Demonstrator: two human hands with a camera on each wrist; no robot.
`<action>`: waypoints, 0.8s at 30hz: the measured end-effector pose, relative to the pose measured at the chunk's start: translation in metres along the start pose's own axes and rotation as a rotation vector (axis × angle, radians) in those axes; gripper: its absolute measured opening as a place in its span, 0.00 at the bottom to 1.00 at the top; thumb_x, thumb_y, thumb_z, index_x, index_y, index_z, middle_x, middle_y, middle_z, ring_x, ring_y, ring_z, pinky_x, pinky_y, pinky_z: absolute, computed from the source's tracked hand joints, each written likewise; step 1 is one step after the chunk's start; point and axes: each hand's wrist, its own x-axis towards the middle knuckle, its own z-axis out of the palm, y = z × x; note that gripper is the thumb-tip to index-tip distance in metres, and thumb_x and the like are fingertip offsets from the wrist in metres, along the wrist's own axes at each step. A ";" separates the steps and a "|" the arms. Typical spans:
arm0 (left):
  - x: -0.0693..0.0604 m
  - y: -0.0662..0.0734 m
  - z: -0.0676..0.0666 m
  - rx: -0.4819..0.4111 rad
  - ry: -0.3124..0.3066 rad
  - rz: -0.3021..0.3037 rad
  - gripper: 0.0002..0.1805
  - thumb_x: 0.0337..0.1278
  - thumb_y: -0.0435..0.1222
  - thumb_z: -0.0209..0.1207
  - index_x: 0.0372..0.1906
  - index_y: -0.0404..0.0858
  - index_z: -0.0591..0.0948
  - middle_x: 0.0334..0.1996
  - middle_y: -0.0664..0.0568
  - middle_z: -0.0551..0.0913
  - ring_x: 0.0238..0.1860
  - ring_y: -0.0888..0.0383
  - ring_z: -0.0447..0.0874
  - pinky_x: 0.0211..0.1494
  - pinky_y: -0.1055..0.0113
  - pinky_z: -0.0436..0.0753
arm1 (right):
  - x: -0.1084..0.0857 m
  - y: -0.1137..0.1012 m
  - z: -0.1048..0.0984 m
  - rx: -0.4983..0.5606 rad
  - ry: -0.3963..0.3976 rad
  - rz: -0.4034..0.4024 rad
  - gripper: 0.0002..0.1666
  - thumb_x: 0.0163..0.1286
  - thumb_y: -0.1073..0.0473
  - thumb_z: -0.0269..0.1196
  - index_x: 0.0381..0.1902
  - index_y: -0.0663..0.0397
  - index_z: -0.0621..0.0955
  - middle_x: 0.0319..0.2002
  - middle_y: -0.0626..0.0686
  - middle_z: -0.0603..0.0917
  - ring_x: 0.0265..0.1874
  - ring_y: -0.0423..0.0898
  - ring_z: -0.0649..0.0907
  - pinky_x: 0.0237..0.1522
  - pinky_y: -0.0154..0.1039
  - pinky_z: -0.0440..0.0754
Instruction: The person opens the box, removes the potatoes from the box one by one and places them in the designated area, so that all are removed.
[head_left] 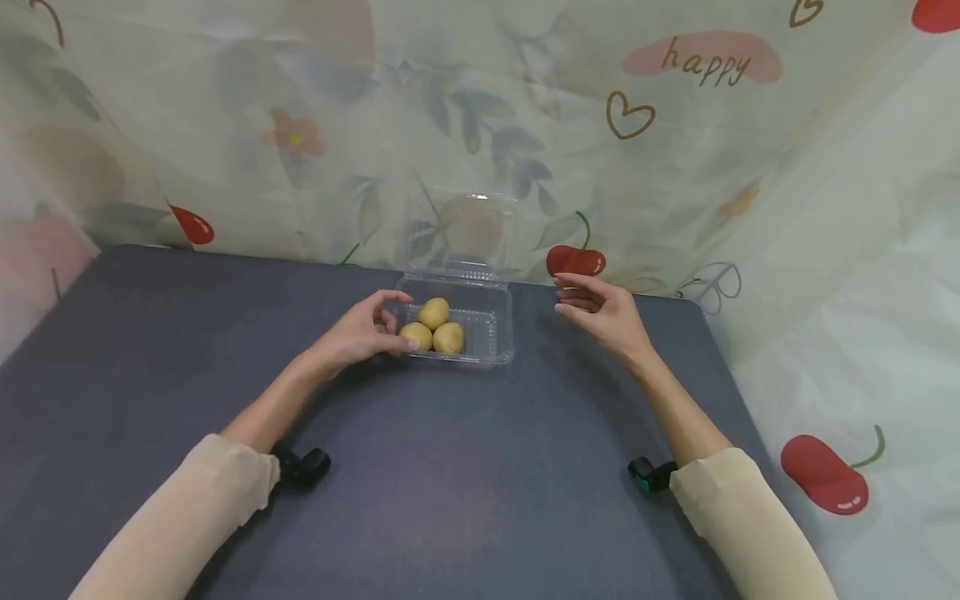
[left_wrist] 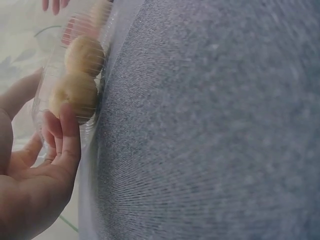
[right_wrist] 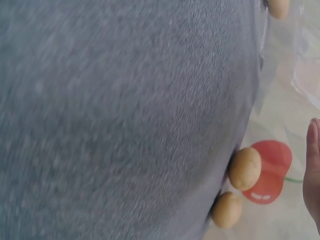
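Observation:
A clear plastic clamshell container (head_left: 489, 337) stands at the back of the table with its lid (head_left: 461, 229) raised. Three potatoes (head_left: 448, 338) sit together in its left part. My left hand (head_left: 358, 330) holds the container's left end, thumb at the front corner and forefinger toward the back. In the left wrist view, the fingers lie against the clear wall beside a potato (left_wrist: 75, 95). To the right of the container, my right hand (head_left: 611, 312) hovers with fingers extended and nothing visible in its grasp. Two loose potatoes (right_wrist: 245, 169) show near that hand in the right wrist view, mostly hidden from the head view.
A dark grey cloth covers the table (head_left: 442, 467). Behind it and at the sides hangs a pale printed curtain (head_left: 465, 100) with cherries and flowers. Black wrist devices (head_left: 303, 468) are worn below both cream sleeves (head_left: 180, 517).

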 end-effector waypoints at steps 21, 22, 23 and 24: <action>0.003 0.001 -0.002 -0.018 -0.007 -0.007 0.42 0.53 0.36 0.73 0.71 0.41 0.64 0.30 0.48 0.70 0.30 0.49 0.74 0.38 0.57 0.77 | 0.014 0.009 0.039 0.052 -0.151 -0.045 0.28 0.62 0.77 0.66 0.62 0.74 0.75 0.57 0.73 0.77 0.52 0.69 0.80 0.53 0.45 0.82; 0.003 0.001 -0.002 -0.019 -0.008 -0.008 0.42 0.53 0.36 0.73 0.71 0.41 0.64 0.30 0.48 0.70 0.30 0.50 0.74 0.37 0.57 0.77 | 0.015 0.013 0.041 0.053 -0.157 -0.030 0.29 0.63 0.76 0.66 0.62 0.73 0.75 0.58 0.72 0.77 0.52 0.69 0.80 0.54 0.45 0.82; 0.003 0.001 -0.002 -0.022 -0.010 -0.008 0.42 0.54 0.36 0.73 0.71 0.41 0.63 0.30 0.49 0.70 0.30 0.50 0.74 0.38 0.57 0.77 | 0.015 0.016 0.043 0.054 -0.163 -0.020 0.29 0.63 0.75 0.66 0.63 0.72 0.75 0.59 0.71 0.77 0.53 0.68 0.80 0.54 0.45 0.82; 0.003 0.001 -0.002 -0.024 -0.012 -0.008 0.43 0.54 0.36 0.73 0.72 0.41 0.63 0.30 0.49 0.70 0.30 0.50 0.73 0.37 0.57 0.77 | 0.016 0.018 0.045 0.051 -0.168 -0.010 0.29 0.63 0.75 0.67 0.63 0.70 0.75 0.59 0.71 0.77 0.53 0.66 0.81 0.54 0.46 0.82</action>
